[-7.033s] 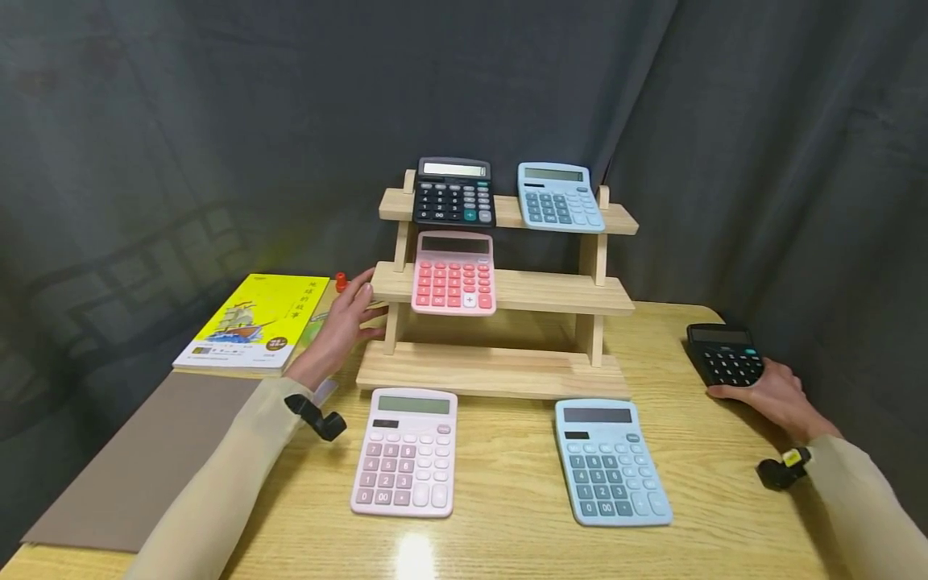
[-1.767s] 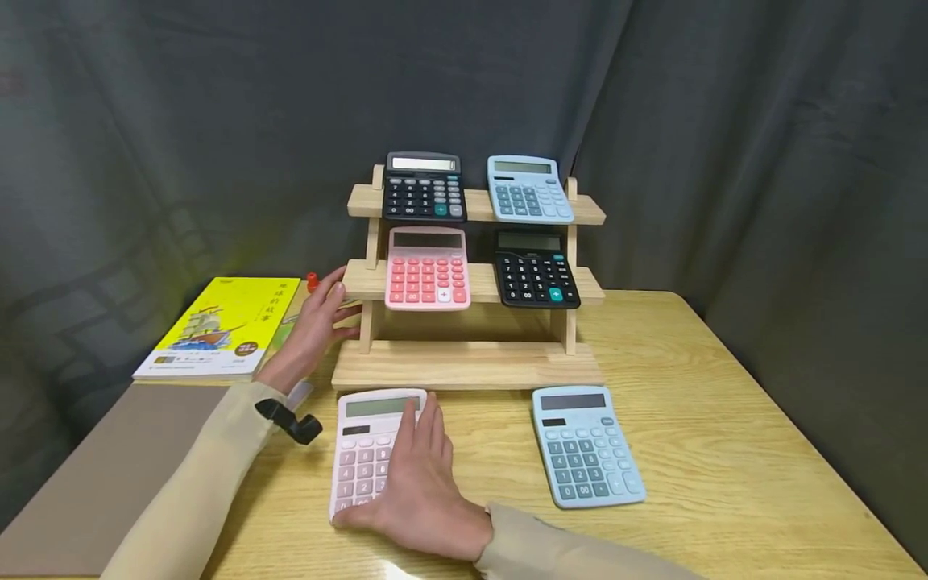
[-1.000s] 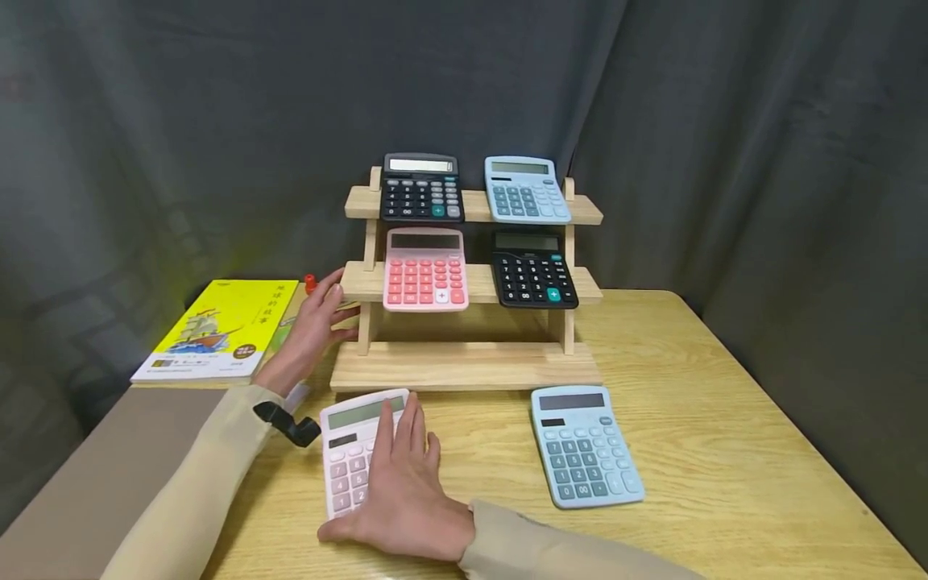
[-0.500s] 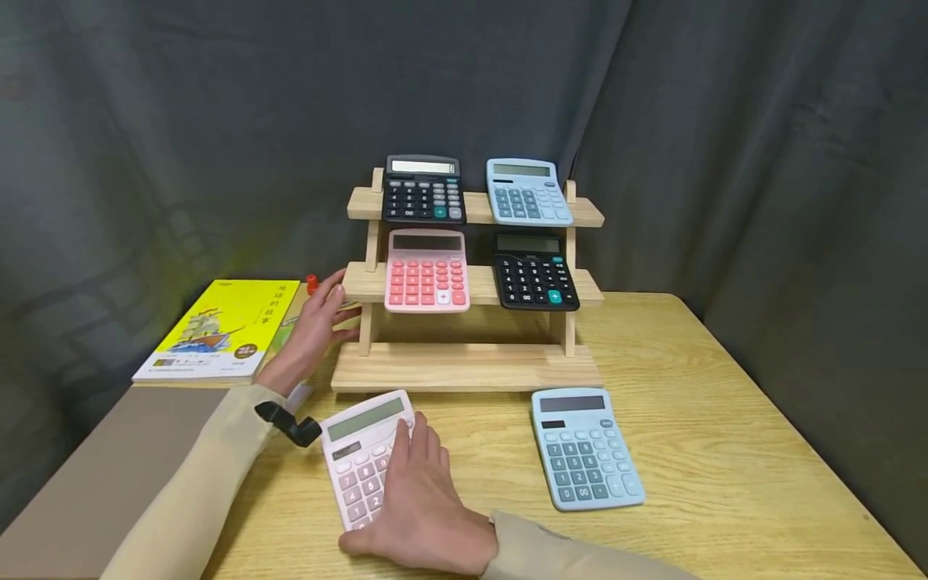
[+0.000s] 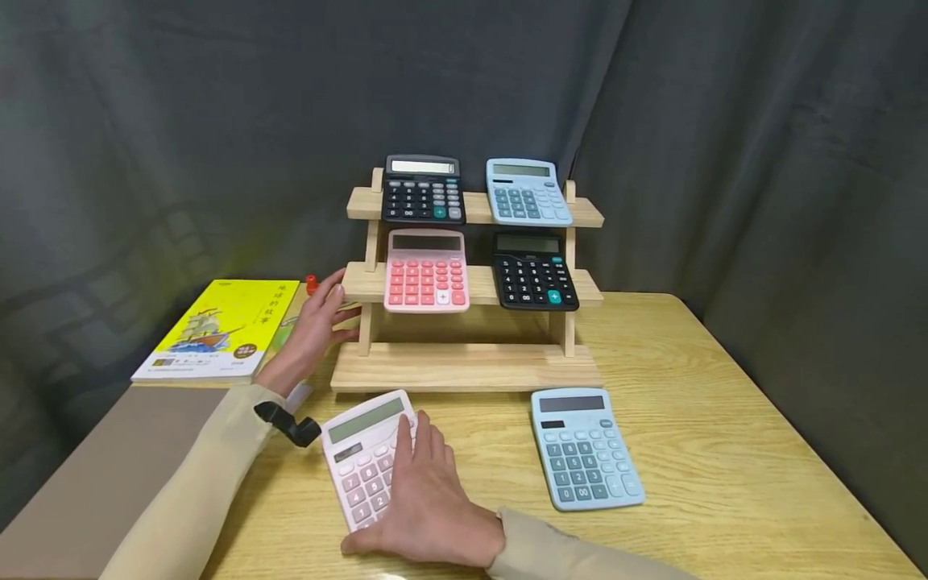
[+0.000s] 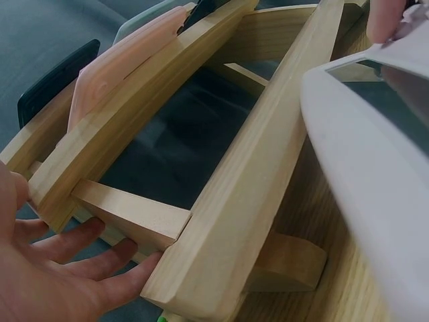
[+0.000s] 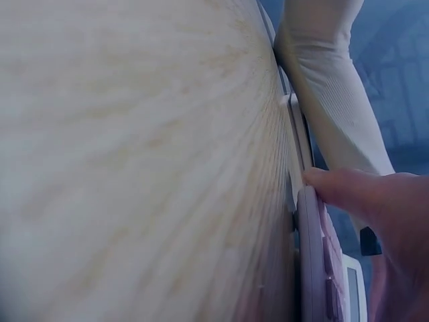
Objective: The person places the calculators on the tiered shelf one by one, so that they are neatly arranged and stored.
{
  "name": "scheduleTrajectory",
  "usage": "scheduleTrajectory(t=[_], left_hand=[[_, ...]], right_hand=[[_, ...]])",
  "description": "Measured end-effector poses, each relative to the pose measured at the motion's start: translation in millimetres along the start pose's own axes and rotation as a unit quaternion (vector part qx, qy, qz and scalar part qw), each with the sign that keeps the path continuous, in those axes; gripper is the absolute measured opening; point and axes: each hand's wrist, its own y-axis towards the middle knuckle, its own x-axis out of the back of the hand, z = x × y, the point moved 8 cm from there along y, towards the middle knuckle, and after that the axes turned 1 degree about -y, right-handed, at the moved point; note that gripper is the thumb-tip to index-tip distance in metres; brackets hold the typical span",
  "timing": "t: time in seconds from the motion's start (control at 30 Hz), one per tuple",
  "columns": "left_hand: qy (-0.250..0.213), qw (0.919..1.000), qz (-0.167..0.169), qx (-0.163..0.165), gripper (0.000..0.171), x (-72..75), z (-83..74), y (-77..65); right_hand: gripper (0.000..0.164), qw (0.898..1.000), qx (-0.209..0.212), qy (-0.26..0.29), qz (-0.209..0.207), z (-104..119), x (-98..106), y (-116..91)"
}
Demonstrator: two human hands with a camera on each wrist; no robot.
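My right hand point(image 5: 433, 505) grips a pale pink calculator point(image 5: 367, 465) in front of the stand, thumb at its lower edge and fingers along its right side. The calculator is turned anticlockwise, its right-hand keys hidden under the hand. In the right wrist view the thumb point(image 7: 348, 188) presses on its edge. My left hand point(image 5: 308, 334) rests against the left end of a three-tier wooden stand point(image 5: 464, 366), its fingers point(image 6: 80, 238) loosely extended by the upright. A dark calculator point(image 5: 424, 193) and a blue one point(image 5: 528, 193) lean on the top tier; pink point(image 5: 426, 274) and black point(image 5: 536, 278) ones sit mid-tier.
Another blue calculator point(image 5: 587, 451) lies on the table point(image 5: 725, 451), right of the right hand. At left are a yellow book point(image 5: 225, 326), a brown board point(image 5: 123, 467) and a small red object point(image 5: 312, 283). A dark curtain point(image 5: 464, 72) hangs behind.
The black calculator went from the right of the table to the middle tier. My right hand moved to the pale pink calculator, which has since turned anticlockwise. My left hand stays at the stand.
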Motion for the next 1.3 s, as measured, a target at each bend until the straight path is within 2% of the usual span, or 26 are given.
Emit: scheduleTrajectory(t=[0.3,0.8,1.03,1.3], left_hand=[[-0.003,1.0,0.001,0.001,0.062,-1.3,3.3,-1.0],[-0.013,0.9999,0.011,0.001,0.06,-3.9,-0.3,-2.0],[-0.023,0.9996,0.013,0.0,0.059,-5.6,-3.0,-0.8],[-0.014,0.9998,0.01,0.006,0.06,-1.8,-1.8,-0.7]], right_hand=[[0.141,0.999,-0.025,0.038,0.017,2,-4,0],[0.144,0.998,-0.035,0.057,-0.014,-2,3,-8],[0.145,0.995,-0.021,0.071,-0.067,-7,26,-1],[0.142,0.99,-0.04,0.095,-0.1,-18,60,29]])
